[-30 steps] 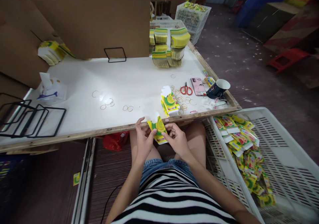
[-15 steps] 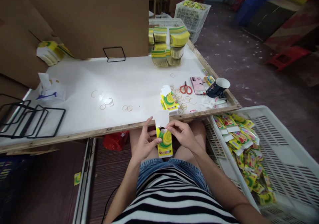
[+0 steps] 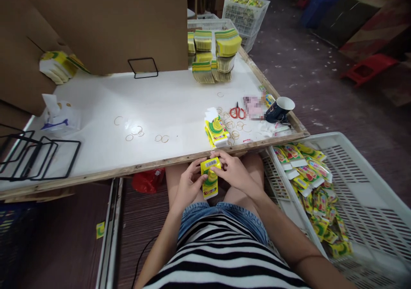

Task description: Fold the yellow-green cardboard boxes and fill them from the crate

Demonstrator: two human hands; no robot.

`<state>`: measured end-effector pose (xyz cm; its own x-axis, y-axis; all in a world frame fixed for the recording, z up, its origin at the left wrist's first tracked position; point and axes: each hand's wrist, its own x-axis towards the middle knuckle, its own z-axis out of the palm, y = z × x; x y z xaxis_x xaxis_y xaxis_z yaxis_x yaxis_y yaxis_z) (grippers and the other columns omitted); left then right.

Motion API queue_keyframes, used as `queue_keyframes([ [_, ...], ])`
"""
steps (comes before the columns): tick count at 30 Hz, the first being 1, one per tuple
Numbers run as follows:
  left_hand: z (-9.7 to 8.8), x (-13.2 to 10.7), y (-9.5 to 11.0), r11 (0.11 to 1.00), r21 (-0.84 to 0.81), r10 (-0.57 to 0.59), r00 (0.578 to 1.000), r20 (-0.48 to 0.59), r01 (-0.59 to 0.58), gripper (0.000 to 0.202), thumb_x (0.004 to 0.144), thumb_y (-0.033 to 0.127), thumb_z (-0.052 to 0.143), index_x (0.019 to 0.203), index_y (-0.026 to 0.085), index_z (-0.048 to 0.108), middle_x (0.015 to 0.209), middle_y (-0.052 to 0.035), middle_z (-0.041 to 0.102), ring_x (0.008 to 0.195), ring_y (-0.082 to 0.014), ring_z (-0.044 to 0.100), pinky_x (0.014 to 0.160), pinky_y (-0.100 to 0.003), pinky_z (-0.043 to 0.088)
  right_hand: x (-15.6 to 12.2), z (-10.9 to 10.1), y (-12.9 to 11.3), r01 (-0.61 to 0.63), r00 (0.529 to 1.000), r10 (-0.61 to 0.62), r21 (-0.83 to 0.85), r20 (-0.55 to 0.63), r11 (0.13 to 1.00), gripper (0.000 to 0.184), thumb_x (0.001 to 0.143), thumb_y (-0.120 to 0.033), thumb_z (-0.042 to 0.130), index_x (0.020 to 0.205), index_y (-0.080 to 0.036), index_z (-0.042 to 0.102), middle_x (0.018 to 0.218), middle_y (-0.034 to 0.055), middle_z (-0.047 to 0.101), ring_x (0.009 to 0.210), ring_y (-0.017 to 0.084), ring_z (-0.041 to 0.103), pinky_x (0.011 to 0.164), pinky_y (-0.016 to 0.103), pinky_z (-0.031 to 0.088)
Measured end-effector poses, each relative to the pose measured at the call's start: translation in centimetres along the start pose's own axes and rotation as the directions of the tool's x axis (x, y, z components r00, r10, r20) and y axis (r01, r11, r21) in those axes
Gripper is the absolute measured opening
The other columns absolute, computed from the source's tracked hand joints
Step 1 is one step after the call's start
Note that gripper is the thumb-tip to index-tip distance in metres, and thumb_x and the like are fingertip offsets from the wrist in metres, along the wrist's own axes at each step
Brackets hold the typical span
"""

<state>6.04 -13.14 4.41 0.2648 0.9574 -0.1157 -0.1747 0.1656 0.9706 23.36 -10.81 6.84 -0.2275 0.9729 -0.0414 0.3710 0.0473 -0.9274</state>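
Note:
Between my hands, over my lap at the table's front edge, is a small yellow and green printed cardboard box [image 3: 210, 188]. A barcode shows on its folded-over top flap. My left hand [image 3: 190, 183] grips the box by its left side, thumb on the front. My right hand [image 3: 231, 170] holds the upper right, with its thumb against the front just below the barcode. Just beyond my hands, a small pile of similar boxes [image 3: 216, 128] with raised white flaps lies on the white table [image 3: 154, 105].
Scissors [image 3: 237, 111], rubber bands [image 3: 235, 134], a blurred pink phone [image 3: 253, 108] and a dark mug [image 3: 280, 110] lie right. Bundled flat boxes [image 3: 203, 71] stand at the back. A white crate [image 3: 362, 173] holding packed boxes is at my right; wire racks [image 3: 38, 158] stand left.
The box's white top flap, upright before, is now folded down so the barcode side shows. My right hand has moved from the opening to the box's top and front.

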Motion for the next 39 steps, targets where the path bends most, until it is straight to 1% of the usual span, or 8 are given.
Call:
queue_keyframes([
  [6,-0.4,0.2,-0.2,0.998,-0.07,0.005,0.999,-0.043,-0.008,0.049,0.075,0.027,0.074,0.119,0.02,0.055,0.113,-0.0106,0.069,0.102,-0.0242,0.066,0.081,-0.032,0.055,-0.2,0.7,0.3,0.038,0.999,-0.039,-0.074,-0.013,0.997,0.025,0.082,-0.029,0.061,0.106,-0.021,0.06,0.052,-0.0067,0.054,0.046,0.014,0.049,0.05,0.024,0.035],
  [14,1.1,0.2,0.3,0.993,-0.106,0.053,0.999,-0.009,-0.053,0.05,0.075,0.026,0.074,0.121,0.021,0.056,0.114,-0.011,0.068,0.102,-0.0247,0.067,0.085,-0.034,0.055,-2.1,-1.6,-0.2,0.128,0.959,-0.116,0.029,-0.258,0.991,0.013,0.087,-0.036,0.058,0.093,-0.03,0.068,0.099,0.0051,0.07,0.091,0.026,0.064,0.082,0.041,0.05],
  [17,1.0,0.6,0.3,0.993,-0.077,0.083,0.996,-0.031,-0.085,0.056,0.076,0.026,0.073,0.128,0.022,0.051,0.12,-0.0117,0.065,0.107,-0.0243,0.065,0.096,-0.04,0.051,-3.5,-6.0,-0.7,0.026,0.743,-0.265,-0.369,-0.615,0.929,0.013,0.084,-0.035,0.062,0.094,-0.03,0.067,0.099,0.0083,0.065,0.098,0.028,0.059,0.094,0.05,0.043],
  [20,0.8,1.0,-0.1,0.995,-0.032,0.089,0.993,-0.081,-0.092,0.048,0.077,0.027,0.072,0.122,0.021,0.056,0.116,-0.0111,0.067,0.109,-0.0235,0.063,0.1,-0.041,0.048,-3.0,-8.8,-0.6,-0.171,0.594,-0.392,-0.587,-0.702,0.792,0.024,0.081,-0.039,0.065,0.099,-0.023,0.067,0.105,0.0128,0.06,0.107,0.031,0.053,0.101,0.054,0.036],
  [24,1.3,1.1,-0.3,0.997,-0.006,0.073,0.995,-0.06,-0.074,0.041,0.078,0.028,0.071,0.116,0.018,0.06,0.109,-0.0109,0.069,0.104,-0.0229,0.065,0.097,-0.04,0.049,2.1,-6.5,1.1,-0.101,0.782,-0.305,-0.594,-0.543,0.798,0.031,0.084,-0.039,0.062,0.104,-0.015,0.066,0.104,0.0147,0.063,0.101,0.028,0.054,0.095,0.044,0.04],
  [27,1.0,0.6,-0.2,0.997,0.035,0.07,0.994,-0.081,-0.067,0.04,0.078,0.028,0.07,0.115,0.018,0.06,0.108,-0.011,0.069,0.102,-0.0224,0.066,0.095,-0.039,0.05,6.6,-2.9,3.0,-0.225,0.838,-0.125,-0.545,-0.531,0.808,0.047,0.082,-0.041,0.064,0.117,-0.01,0.058,0.114,0.0193,0.06,0.106,0.031,0.051,0.091,0.045,0.039],
  [33,-1.5,-0.3,-0.4,0.997,0.064,0.06,0.963,-0.262,-0.045,0.042,0.076,0.032,0.072,0.113,0.016,0.061,0.103,-0.0113,0.07,0.099,-0.0232,0.067,0.093,-0.04,0.051,9.1,-0.7,5.3,-0.315,0.85,-0.008,-0.519,-0.527,0.794,0.039,0.079,-0.034,0.067,0.111,-0.013,0.058,0.109,0.0159,0.062,0.104,0.031,0.051,0.086,0.042,0.038],
  [39,-1.3,0.3,-1.1,0.997,0.075,0.047,0.969,-0.241,-0.03,0.043,0.075,0.034,0.072,0.112,0.016,0.06,0.104,-0.0119,0.07,0.098,-0.0231,0.067,0.092,-0.04,0.051,8.9,-0.5,5.6,-0.323,0.819,-0.001,-0.461,-0.574,0.827,0.033,0.077,-0.029,0.068,0.105,-0.014,0.057,0.108,0.0145,0.062,0.103,0.029,0.051,0.087,0.04,0.039],
])
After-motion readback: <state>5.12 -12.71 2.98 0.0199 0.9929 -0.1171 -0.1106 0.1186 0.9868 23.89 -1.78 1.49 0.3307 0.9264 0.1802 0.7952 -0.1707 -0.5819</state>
